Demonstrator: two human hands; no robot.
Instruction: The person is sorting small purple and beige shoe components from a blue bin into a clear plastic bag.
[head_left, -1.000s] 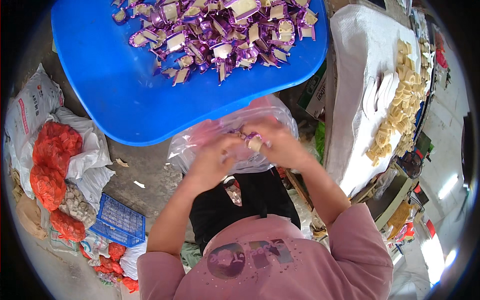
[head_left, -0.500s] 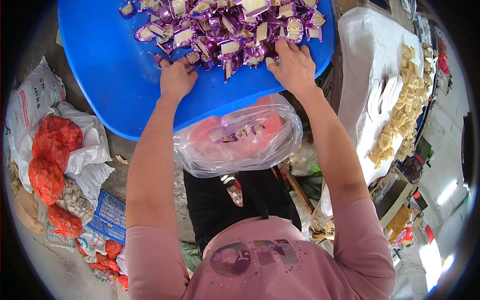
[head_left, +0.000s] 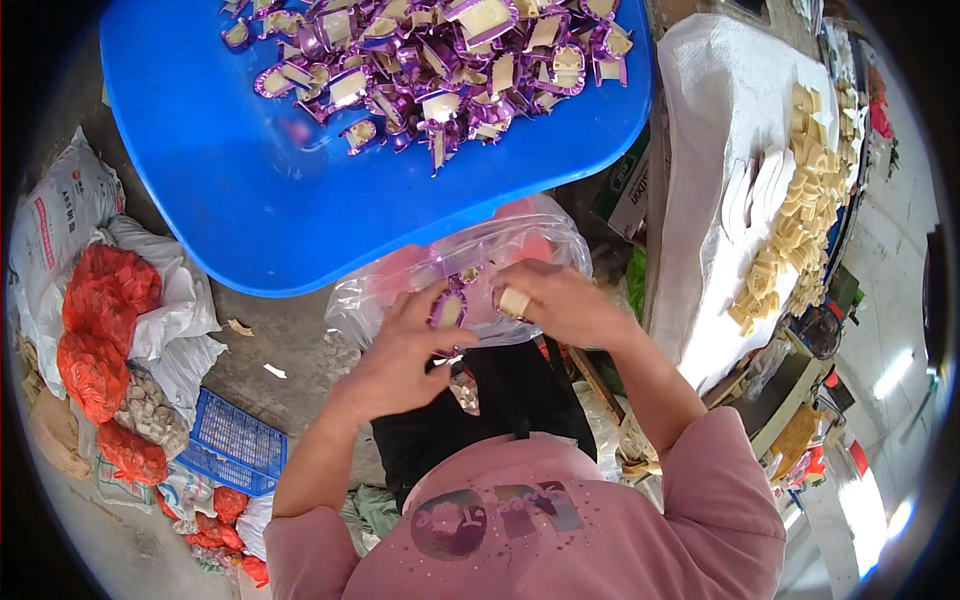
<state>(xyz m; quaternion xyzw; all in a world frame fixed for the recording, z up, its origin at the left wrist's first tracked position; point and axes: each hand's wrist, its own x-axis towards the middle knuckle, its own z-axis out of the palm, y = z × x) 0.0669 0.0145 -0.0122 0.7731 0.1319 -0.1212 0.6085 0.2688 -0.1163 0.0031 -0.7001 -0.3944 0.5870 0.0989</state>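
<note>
My left hand point(head_left: 395, 350) is over the clear plastic bag point(head_left: 355, 305) near my lap, its fingers closed round a shiny purple plastic piece point(head_left: 448, 310) with a cream inner side. More purple shows below those fingers. To its right, my right hand point(head_left: 565, 302) grips a similar purple-and-cream piece point(head_left: 514, 303). Between the hands, another small piece point(head_left: 469, 274) is visible over the bag; whether it is held I cannot tell. Beyond them, a heap of such purple pieces point(head_left: 420, 75) lies in the blue plastic tub point(head_left: 250, 220). Something pink shows through the bag.
White cloth point(head_left: 700, 110) at the right bears cream plastic parts point(head_left: 790, 230) and several curved white strips point(head_left: 755, 195). On the left floor lie red bags point(head_left: 105, 290), white sacks point(head_left: 75, 200) and a blue crate point(head_left: 235, 435). A green-and-white carton point(head_left: 628, 195) stands beside the tub.
Both hands have left the heap in the tub and come back toward my body over the bag, each with purple pieces. The heap's near edge is thinner.
</note>
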